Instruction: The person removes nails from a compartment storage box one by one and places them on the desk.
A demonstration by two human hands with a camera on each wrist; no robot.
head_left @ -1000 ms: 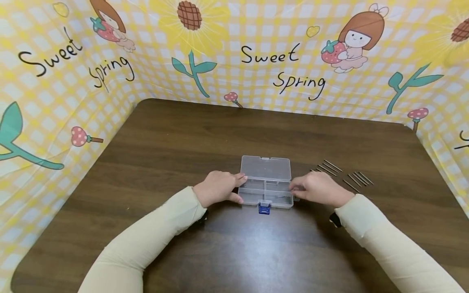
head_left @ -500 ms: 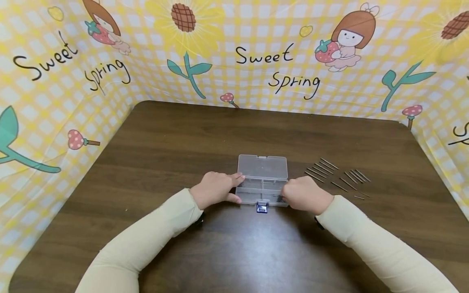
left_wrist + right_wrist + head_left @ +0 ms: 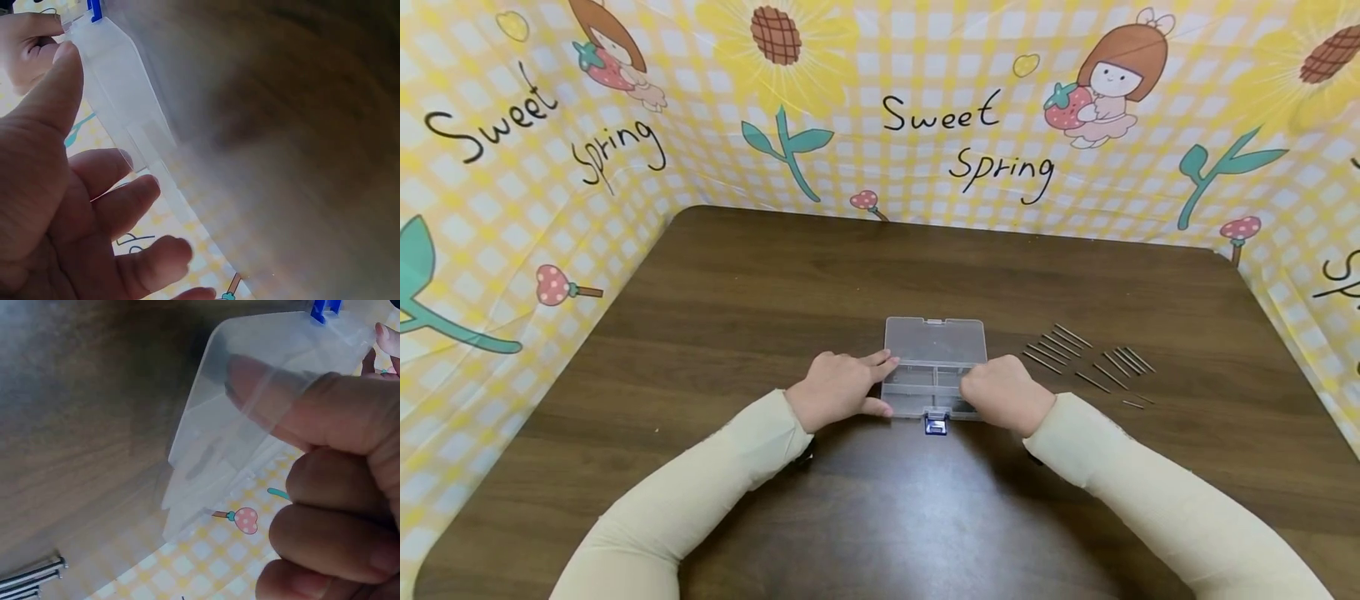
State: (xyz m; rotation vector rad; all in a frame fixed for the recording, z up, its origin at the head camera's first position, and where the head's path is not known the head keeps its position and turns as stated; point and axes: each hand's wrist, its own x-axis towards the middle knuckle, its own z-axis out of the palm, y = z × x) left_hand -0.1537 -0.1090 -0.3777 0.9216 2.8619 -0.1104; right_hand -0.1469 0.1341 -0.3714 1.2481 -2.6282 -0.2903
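A clear plastic compartment box (image 3: 910, 402) with a blue latch (image 3: 936, 425) sits on the table, its lid (image 3: 935, 340) raised at the back. At the box's left end, my left hand (image 3: 835, 387) rests its straight thumb near the front corner and its index finger near the hinge. My right hand (image 3: 1006, 392) reaches over the right end, with its thumb (image 3: 269, 400) seen through the clear wall and its other fingers curled. Whatever lies between the right fingertips is hidden. To the right lie several thin metal nails (image 3: 1072, 335), whose small heads show in the right wrist view.
Another group of nails (image 3: 1133, 360) lies farther right, with a few scattered nearer, including a short one (image 3: 1133, 405). The brown wooden table (image 3: 760, 275) is bordered by a yellow checked cloth (image 3: 865, 142) at the back and sides.
My right hand has moved left from the box's right edge to over its right compartments. The left hand has stayed at the left end. The view has shifted slightly.
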